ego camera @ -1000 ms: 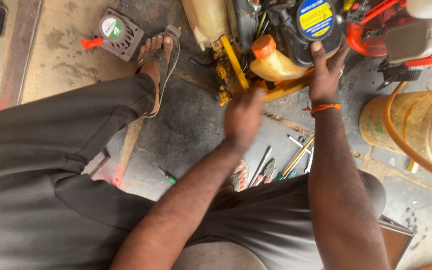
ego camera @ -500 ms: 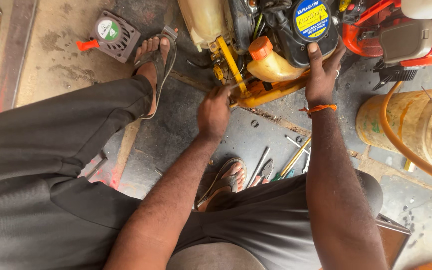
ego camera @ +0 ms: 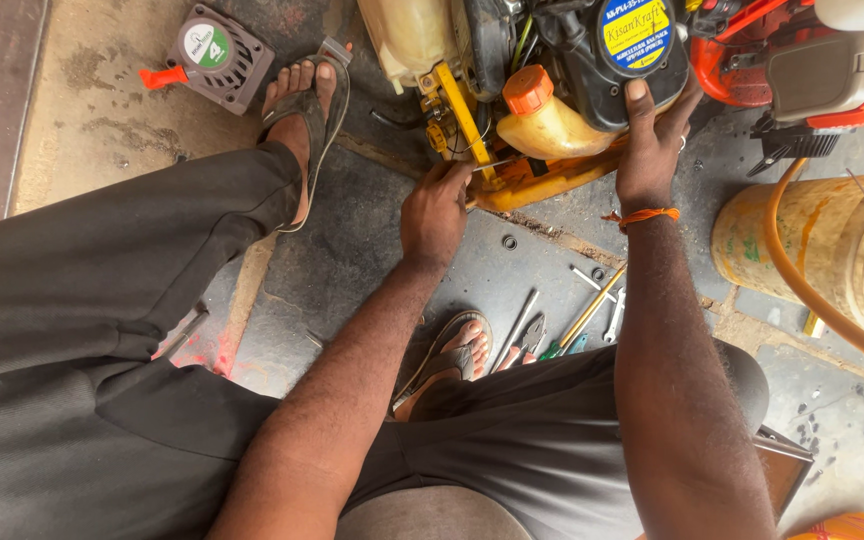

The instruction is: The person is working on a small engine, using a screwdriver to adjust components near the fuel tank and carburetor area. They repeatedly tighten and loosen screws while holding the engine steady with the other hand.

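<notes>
Glossy black plastic engine cover [ego camera: 607, 60], yellow painted metal frame [ego camera: 537, 185], rough stained concrete floor [ego camera: 102, 150]

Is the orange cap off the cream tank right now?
No, the orange cap sits on the neck of the cream tank, just left of the right hand resting on the black housing.

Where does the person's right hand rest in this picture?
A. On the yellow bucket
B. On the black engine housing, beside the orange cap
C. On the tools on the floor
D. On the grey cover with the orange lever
B: the right hand lies flat on the black engine housing, next to the orange cap, away from cover, tools and bucket.
</notes>
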The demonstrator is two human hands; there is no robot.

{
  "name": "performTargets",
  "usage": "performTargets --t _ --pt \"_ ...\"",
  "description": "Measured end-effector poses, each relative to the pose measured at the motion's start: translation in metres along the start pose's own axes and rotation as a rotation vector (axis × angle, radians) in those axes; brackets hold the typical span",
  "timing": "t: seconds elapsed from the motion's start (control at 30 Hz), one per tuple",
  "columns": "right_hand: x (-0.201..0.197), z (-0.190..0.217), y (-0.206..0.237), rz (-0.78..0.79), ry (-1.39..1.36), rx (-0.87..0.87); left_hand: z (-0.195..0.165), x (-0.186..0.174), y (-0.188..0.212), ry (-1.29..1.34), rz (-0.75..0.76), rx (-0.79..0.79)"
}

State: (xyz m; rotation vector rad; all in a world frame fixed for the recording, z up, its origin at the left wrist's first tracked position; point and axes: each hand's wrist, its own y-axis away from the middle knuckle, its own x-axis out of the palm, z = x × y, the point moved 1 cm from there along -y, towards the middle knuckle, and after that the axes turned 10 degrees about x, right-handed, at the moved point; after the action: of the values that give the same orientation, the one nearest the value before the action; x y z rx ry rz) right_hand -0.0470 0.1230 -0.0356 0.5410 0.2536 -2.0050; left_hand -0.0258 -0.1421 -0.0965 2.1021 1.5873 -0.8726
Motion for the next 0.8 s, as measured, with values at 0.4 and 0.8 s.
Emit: performTargets --t 0.4,0.8 --pt "0.001 0.001 0.001 0.030 -0.059 -0.049 0.002 0.001 -0.010 -0.050 0.059 0.097" --pt "0.002 0.004 0.001 0.044 -0.127 -0.070 -0.051 -0.005 -0.016 -0.074 -0.088 0.268"
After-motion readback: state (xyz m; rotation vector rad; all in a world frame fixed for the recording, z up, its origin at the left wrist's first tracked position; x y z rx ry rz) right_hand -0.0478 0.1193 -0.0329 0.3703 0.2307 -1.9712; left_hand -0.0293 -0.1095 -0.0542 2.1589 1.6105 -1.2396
